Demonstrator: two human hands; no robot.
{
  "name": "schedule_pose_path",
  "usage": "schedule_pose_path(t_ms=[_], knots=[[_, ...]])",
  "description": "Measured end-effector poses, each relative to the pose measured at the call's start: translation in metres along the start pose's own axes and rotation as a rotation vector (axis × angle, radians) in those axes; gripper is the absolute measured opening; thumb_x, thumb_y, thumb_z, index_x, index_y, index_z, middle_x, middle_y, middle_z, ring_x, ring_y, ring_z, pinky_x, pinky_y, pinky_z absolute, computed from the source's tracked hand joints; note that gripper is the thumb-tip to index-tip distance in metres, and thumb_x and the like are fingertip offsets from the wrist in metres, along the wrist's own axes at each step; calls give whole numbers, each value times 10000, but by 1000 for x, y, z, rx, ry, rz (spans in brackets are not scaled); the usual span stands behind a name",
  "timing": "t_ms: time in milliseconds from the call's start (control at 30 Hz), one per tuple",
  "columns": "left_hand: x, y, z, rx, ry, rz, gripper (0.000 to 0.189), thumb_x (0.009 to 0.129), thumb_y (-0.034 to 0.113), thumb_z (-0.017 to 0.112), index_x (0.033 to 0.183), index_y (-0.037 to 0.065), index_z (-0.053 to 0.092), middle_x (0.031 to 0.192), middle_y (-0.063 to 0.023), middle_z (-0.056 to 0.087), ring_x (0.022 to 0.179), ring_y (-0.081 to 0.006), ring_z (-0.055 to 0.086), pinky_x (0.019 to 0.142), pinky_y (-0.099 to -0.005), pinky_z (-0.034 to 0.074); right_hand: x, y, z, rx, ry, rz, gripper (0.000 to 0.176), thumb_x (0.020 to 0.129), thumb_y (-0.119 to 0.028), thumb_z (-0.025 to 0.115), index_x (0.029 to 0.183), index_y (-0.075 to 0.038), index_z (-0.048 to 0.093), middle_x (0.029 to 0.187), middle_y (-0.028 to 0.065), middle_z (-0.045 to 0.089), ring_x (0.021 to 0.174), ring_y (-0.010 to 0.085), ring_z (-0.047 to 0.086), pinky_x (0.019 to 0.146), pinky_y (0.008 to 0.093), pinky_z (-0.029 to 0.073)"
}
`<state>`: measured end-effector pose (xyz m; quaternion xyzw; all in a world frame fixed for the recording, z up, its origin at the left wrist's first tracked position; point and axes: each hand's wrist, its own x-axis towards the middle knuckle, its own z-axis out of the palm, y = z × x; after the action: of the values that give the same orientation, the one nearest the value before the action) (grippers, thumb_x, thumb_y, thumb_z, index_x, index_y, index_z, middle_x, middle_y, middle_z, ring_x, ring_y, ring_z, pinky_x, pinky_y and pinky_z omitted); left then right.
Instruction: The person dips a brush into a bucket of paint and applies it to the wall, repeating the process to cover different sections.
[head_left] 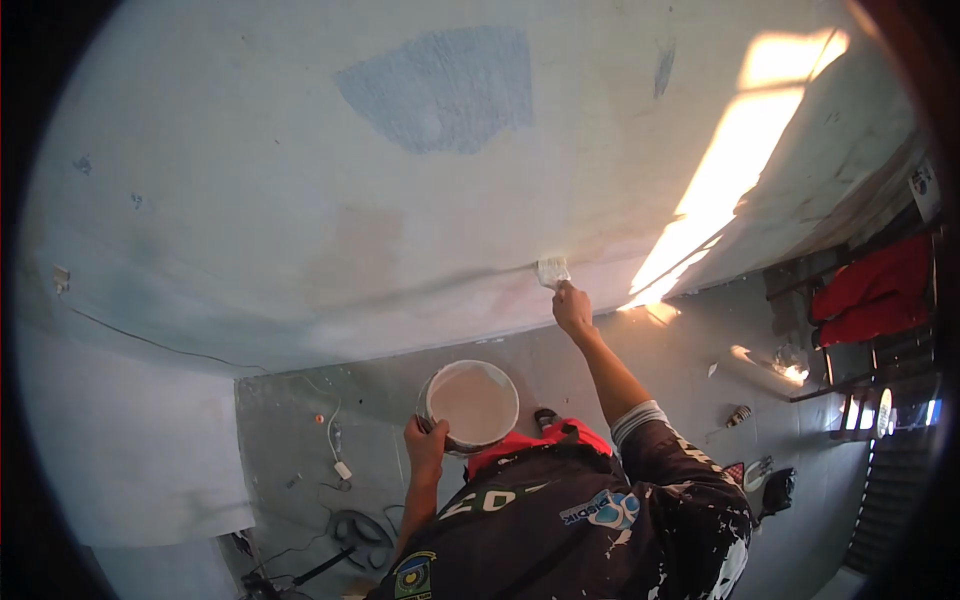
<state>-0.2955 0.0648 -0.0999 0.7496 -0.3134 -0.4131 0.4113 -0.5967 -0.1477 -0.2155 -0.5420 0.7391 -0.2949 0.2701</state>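
Note:
My right hand (572,306) is closed around the handle of a paintbrush (552,271), its pale bristles against the lower part of the wall (470,200). With my left hand (427,446) I grip the rim of a white bucket (516,408), held in front of my body. Pale pinkish-beige paint (470,402) fills part of the bucket. Above the brush, the wall carries a large blue-grey patch (440,90) and smaller dark marks. Paint spatters cover the sleeve of my dark shirt.
Grey floor (560,360) runs along the wall's base. A power strip (343,470) and cables lie at lower left, near a dark coiled object (362,540). Red cloth (873,292) hangs over a rack at right. A black bag (778,491) lies on the floor.

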Motion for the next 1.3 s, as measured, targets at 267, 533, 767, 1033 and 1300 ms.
schedule_pose_path(t_ms=[267,533,767,1033,1300], knots=[[-3,10,-3,73,9,-20,241,675,107,659,855,-18,560,797,-46,562,702,-133,520,625,-292,441,16,-108,-112,224,200,-123,329,850,-117,599,1146,21,633,918,278,667,876,431,654,769,482,512],[-3,3,-1,-14,-32,-41,182,702,77,650,753,32,481,698,13,440,619,-94,415,542,-280,358,-38,-193,-181,373,400,-417,294,901,-78,598,1185,-7,622,748,171,612,548,248,585,520,338,453],[-11,-7,-10,8,-45,-74,208,702,56,645,743,52,442,700,22,418,610,-79,396,526,-263,346,21,-24,-12,43,555,-609,430,888,-58,629,1310,-66,547,721,110,527,529,283,543,462,387,463],[-37,-12,-24,18,20,-164,206,699,55,639,779,43,450,715,6,434,604,-87,417,530,-264,395,-4,65,83,-16,59,-58,365,889,-97,584,1250,-46,563,806,217,647,739,414,637,641,499,505],[-51,-10,-36,123,61,-215,193,700,60,630,791,39,461,719,-10,451,593,-103,468,533,-272,434,37,60,81,129,22,125,428,803,-104,595,1226,-40,577,917,281,666,916,454,637,792,485,508]])
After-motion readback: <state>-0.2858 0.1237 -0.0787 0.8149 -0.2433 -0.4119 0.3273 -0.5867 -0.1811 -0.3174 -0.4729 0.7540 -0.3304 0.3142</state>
